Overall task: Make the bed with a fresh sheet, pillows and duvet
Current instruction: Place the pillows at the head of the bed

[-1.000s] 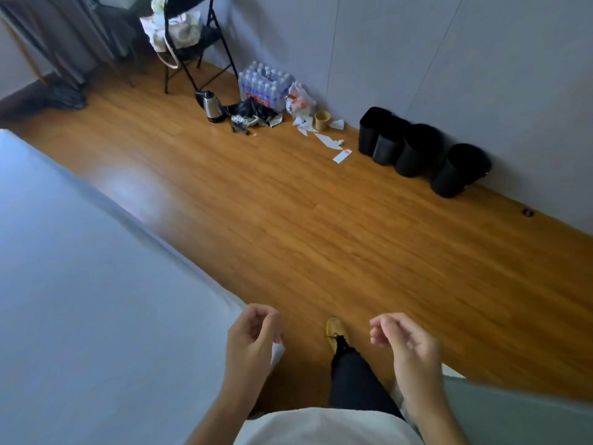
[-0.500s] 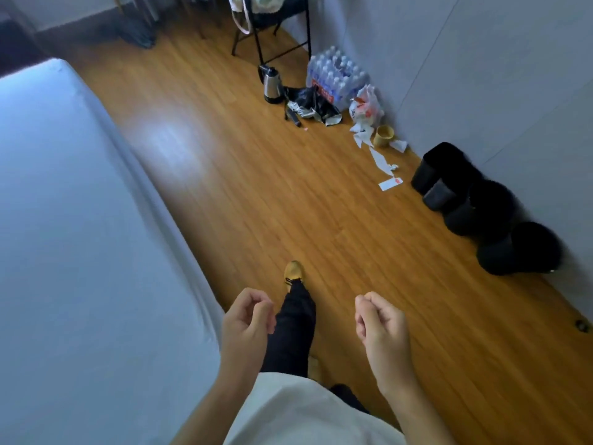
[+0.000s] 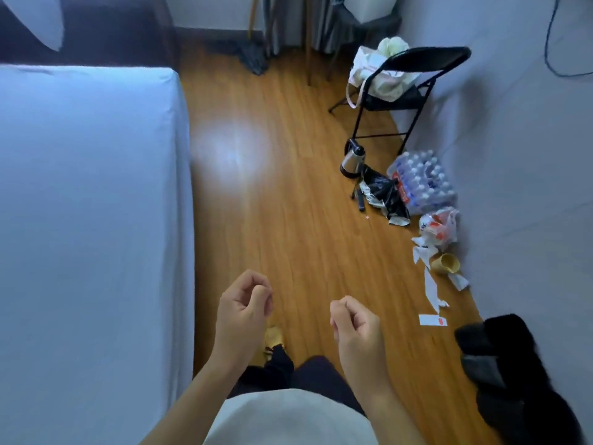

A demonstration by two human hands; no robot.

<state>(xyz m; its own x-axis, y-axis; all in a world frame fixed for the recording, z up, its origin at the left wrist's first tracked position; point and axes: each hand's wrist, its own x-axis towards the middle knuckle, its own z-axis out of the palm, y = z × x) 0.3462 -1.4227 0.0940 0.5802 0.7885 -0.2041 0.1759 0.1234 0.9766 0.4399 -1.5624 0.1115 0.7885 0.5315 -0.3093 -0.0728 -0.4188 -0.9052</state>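
Observation:
The bed (image 3: 86, 203) fills the left side, its mattress covered by a smooth pale sheet that hangs down the side facing me. A white pillow corner (image 3: 38, 20) shows at the top left, above the dark headboard. My left hand (image 3: 244, 309) hovers over the wooden floor just right of the bed's edge, fingers curled and holding nothing. My right hand (image 3: 356, 329) is beside it, also loosely curled and empty. Neither hand touches the sheet. No duvet is in view.
A black folding chair (image 3: 414, 91) with bags stands by the right wall. On the floor along that wall lie a kettle (image 3: 351, 159), a pack of water bottles (image 3: 423, 184), plastic bags, a paper cup (image 3: 446, 263), paper scraps and black bins (image 3: 500, 364). Wooden floor runs between bed and wall.
My view has swung left along the aisle towards the head of the bed. Both hands stayed curled and empty in front of me, and my foot stepped forward.

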